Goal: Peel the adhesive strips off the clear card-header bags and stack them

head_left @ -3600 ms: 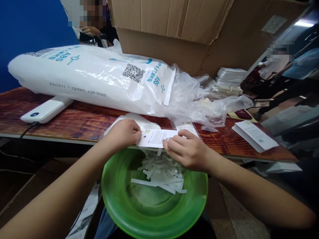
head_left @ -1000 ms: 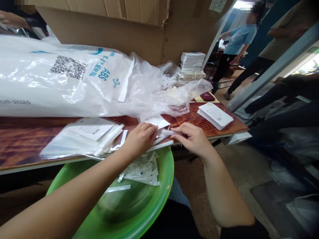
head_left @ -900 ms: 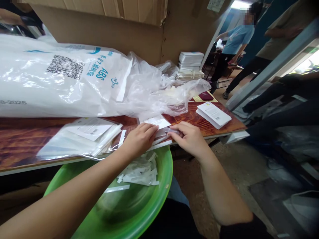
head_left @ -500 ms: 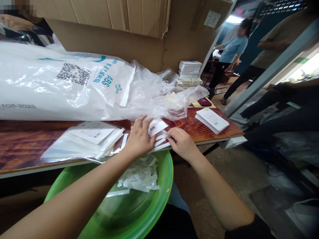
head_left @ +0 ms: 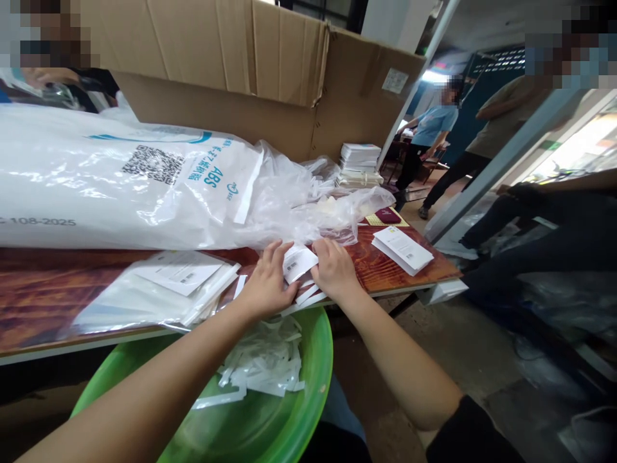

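A small printed white card lies between my two hands at the table's front edge. My left hand grips its left side, with the fingers behind and the thumb at the lower edge. At the card's right side, my right hand is closed on it with bent fingers. White paper strips lie just below the card, partly under my right hand. Clear plastic bags lie in a pile to the left, with a printed sheet on top.
A green basin with white strips stands below the table edge. A large white ABS sack lies behind my hands, before a cardboard box. Folded leaflets and a paper stack sit rightward. People stand beyond.
My right hand has left the strips near the table edge and moved up to the card's right side. The card is now between both hands. The view has shifted slightly.
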A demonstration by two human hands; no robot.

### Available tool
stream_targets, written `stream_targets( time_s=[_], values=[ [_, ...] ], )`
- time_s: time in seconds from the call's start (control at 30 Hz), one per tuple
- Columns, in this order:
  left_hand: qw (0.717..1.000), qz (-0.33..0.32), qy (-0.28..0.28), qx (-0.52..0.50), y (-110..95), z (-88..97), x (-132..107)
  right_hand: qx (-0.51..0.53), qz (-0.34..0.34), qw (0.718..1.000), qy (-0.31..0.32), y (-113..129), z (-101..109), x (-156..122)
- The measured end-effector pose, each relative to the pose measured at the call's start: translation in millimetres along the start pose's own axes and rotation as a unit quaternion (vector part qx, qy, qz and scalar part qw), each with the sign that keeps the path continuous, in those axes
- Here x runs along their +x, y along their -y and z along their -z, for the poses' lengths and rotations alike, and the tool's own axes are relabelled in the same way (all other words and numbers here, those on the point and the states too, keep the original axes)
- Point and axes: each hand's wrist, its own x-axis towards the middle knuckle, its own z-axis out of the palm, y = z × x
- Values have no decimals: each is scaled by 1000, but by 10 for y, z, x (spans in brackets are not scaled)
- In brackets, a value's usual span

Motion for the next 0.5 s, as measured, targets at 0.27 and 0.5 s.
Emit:
stream_targets(
  time_s=[0.27,0.5],
  values=[
    [999,-10,-5,-44,-6,50,-39,45,-40,997,51,-618,590,1009],
    [997,-4,9,-72,36,74,-54,-50,-216,967,124,-1125,139,1844]
  ],
)
